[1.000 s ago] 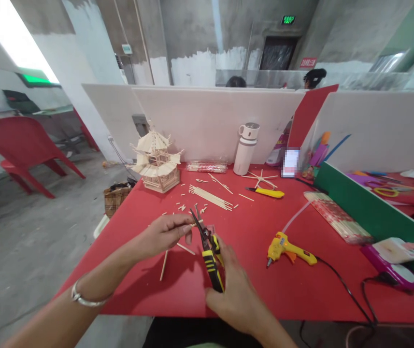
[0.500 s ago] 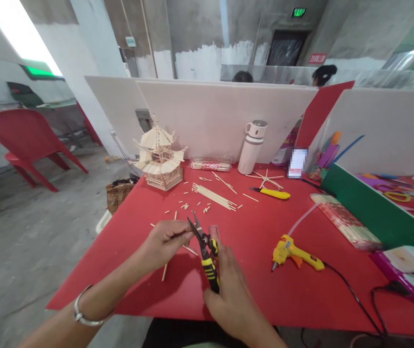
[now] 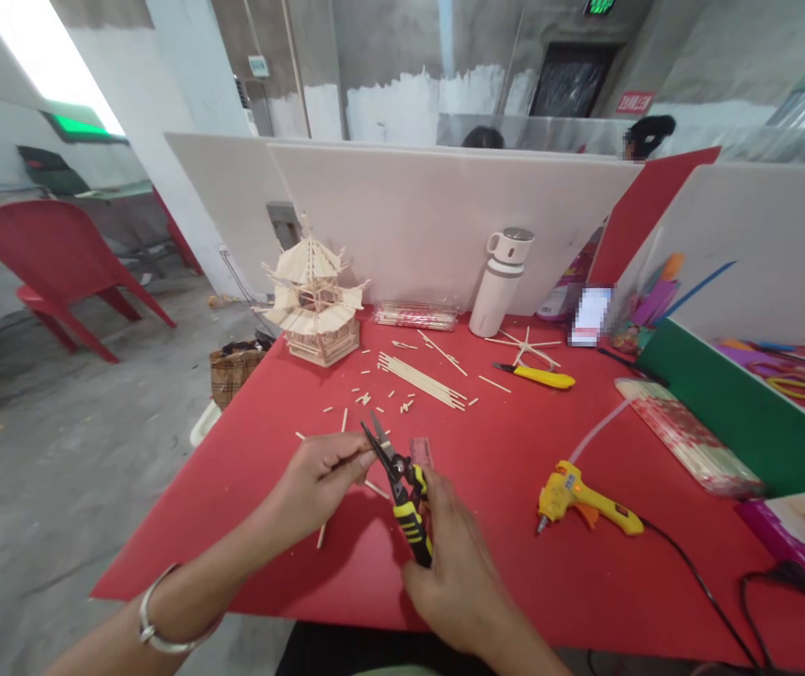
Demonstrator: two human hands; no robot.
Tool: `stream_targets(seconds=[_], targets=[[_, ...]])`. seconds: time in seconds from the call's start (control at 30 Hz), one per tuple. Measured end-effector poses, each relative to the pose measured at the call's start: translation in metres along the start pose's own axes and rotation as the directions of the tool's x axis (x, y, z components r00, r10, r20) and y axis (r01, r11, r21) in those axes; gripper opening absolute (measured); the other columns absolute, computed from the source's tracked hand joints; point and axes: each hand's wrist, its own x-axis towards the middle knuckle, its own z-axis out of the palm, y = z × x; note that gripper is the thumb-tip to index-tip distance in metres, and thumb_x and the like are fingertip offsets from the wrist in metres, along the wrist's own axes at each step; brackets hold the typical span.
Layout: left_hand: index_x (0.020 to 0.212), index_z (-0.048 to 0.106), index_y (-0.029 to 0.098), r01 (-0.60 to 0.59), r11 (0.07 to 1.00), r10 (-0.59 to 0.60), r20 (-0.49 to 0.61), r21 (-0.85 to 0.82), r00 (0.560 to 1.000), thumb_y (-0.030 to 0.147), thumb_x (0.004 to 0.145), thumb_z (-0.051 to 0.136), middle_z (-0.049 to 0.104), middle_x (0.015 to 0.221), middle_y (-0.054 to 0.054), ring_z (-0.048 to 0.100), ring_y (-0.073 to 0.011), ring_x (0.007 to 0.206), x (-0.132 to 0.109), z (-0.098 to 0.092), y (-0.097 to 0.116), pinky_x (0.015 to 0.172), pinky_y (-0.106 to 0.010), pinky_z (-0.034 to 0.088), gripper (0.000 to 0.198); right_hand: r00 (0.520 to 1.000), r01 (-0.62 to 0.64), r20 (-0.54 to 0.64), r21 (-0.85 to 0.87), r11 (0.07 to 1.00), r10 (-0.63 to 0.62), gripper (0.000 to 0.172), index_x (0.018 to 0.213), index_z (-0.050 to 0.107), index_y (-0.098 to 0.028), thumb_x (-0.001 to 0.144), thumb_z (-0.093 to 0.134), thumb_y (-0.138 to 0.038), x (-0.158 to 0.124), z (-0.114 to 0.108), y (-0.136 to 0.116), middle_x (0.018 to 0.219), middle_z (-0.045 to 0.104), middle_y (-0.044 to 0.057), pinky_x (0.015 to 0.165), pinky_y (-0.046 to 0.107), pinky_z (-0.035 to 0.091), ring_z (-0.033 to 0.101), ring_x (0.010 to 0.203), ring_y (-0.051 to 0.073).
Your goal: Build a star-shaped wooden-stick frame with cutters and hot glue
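Over tbl [image 3: 507, 573], R hand [image 3: 459, 568] w/ cutters [image 3: 412, 531], L hand [image 3: 321, 479] pinching stick [image 3: 386, 445].

Red table [image 3: 501, 582]: stick pagoda [image 3: 322, 324] back L; stick pkt [image 3: 416, 316] btwn it & white flask [image 3: 492, 299]; loose sticks [image 3: 422, 380] + bits [image 3: 406, 407] mid; yellow-hdl cutter [image 3: 545, 377] by stick star [image 3: 526, 348]; glue gun [image 3: 589, 499], 2nd pkt [image 3: 688, 438] R.

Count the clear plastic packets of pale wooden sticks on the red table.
2: one packet lies at the back, between the pale wooden-stick pagoda model and pale cylindrical bottle; another packet lies at right, beside the green upright board. Others may be hidden.
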Motion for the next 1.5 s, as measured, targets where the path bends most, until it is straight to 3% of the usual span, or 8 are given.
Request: stream_targets(seconds=[0.2, 0.43, 0.57, 0.77, 1.0, 1.1, 1.27, 1.5], targets=[[0.071, 0.060, 0.015, 0.129, 0.974, -0.088, 0.211, -0.188, 0.974, 0.050, 0.093, 0.058, 0.053, 0.061, 0.001, 0.044, -0.0103, 0.057, 0.002, -0.011, -0.009, 0.059, -0.024, 0.035, 0.042, 0.992, 0.077, 0.116, -0.198, 0.977, -0.054, 0.107, 0.164, 0.013, -0.021, 0.067, 0.057, -0.012, 0.006, -0.013, -0.001, 0.167, 0.027, 0.015, 0.124, 0.060, 0.019, 0.024, 0.154, 0.035], [0.065, 0.055, 0.016, 0.257, 0.922, -0.156, 0.330, -0.289, 0.931, 0.060, 0.088, 0.063, 0.040, 0.051, 0.006, 0.028, -0.0061, 0.045, 0.003, -0.011, 0.000, 0.048, -0.023, 0.023, 0.050, 0.989, 0.115, 0.113, -0.178, 0.977, -0.096, 0.093, 0.157, 0.029, -0.014, 0.068, 0.056, -0.013, 0.004, -0.014, 0.002, 0.147, 0.048, 0.021, 0.119, 0.059, 0.030, 0.039, 0.143, 0.037], [0.068, 0.057, 0.016, 0.192, 0.961, -0.152, 0.200, -0.199, 0.968, 0.052, 0.091, 0.060, 0.046, 0.054, 0.004, 0.037, -0.0081, 0.050, 0.005, -0.002, 0.003, 0.051, -0.022, 0.029, 0.043, 0.993, 0.075, 0.106, -0.192, 0.978, -0.055, 0.090, 0.154, 0.033, -0.014, 0.067, 0.055, -0.012, 0.007, -0.018, 0.000, 0.138, 0.054, 0.020, 0.114, 0.057, 0.036, 0.047, 0.134, 0.037], [0.072, 0.065, 0.014, 0.053, 0.998, -0.054, -0.023, -0.031, 0.998, 0.038, 0.088, 0.059, 0.056, 0.063, 0.000, 0.049, -0.0116, 0.060, 0.008, 0.007, 0.006, 0.058, -0.022, 0.037, 0.029, 0.993, 0.005, 0.115, -0.257, 0.966, 0.026, 0.105, 0.163, 0.014, -0.017, 0.067, 0.056, -0.013, 0.009, -0.017, -0.004, 0.143, 0.050, 0.019, 0.116, 0.058, 0.033, 0.045, 0.135, 0.036], [0.063, 0.064, 0.015, 0.104, 0.983, -0.097, 0.056, -0.152, 0.994, 0.037, 0.084, 0.063, 0.056, 0.056, 0.000, 0.047, -0.0106, 0.054, 0.006, -0.002, 0.005, 0.053, -0.021, 0.037, 0.030, 0.990, 0.087, 0.134, -0.269, 0.959, -0.053, 0.104, 0.163, 0.012, -0.018, 0.069, 0.056, -0.015, 0.010, -0.022, 0.001, 0.157, 0.039, 0.019, 0.121, 0.059, 0.026, 0.034, 0.147, 0.035], [0.061, 0.062, 0.015, 0.121, 0.976, -0.111, 0.068, -0.179, 0.992, 0.040, 0.082, 0.064, 0.057, 0.056, -0.001, 0.047, -0.0102, 0.053, 0.005, -0.001, 0.007, 0.051, -0.021, 0.036, 0.033, 0.988, 0.135, 0.110, -0.240, 0.961, -0.112, 0.100, 0.161, 0.021, -0.018, 0.068, 0.056, -0.013, 0.011, -0.019, 0.006, 0.153, 0.045, 0.018, 0.118, 0.058, 0.032, 0.041, 0.142, 0.035], [0.061, 0.057, 0.016, 0.158, 0.967, -0.152, 0.045, -0.200, 0.987, 0.047, 0.087, 0.061, 0.045, 0.053, 0.004, 0.035, -0.0069, 0.048, 0.006, 0.006, 0.011, 0.047, -0.021, 0.027, 0.041, 1.000, 0.017, 0.001, -0.111, 0.994, -0.017, 0.080, 0.149, 0.042, -0.019, 0.071, 0.053, -0.010, 0.015, -0.016, -0.001, 0.135, 0.063, 0.014, 0.109, 0.048, 0.044, 0.058, 0.126, 0.031], [0.065, 0.055, 0.016, 0.362, 0.900, -0.358, 0.059, -0.242, 0.932, 0.064, 0.079, 0.066, 0.036, 0.052, 0.006, 0.027, -0.0060, 0.047, 0.009, 0.006, -0.009, 0.048, -0.022, 0.020, 0.051, 0.977, -0.119, 0.177, -0.022, 0.993, 0.121, 0.090, 0.153, 0.041, -0.022, 0.064, 0.051, -0.006, 0.005, -0.022, -0.006, 0.141, 0.061, 0.012, 0.113, 0.046, 0.041, 0.057, 0.130, 0.028]])
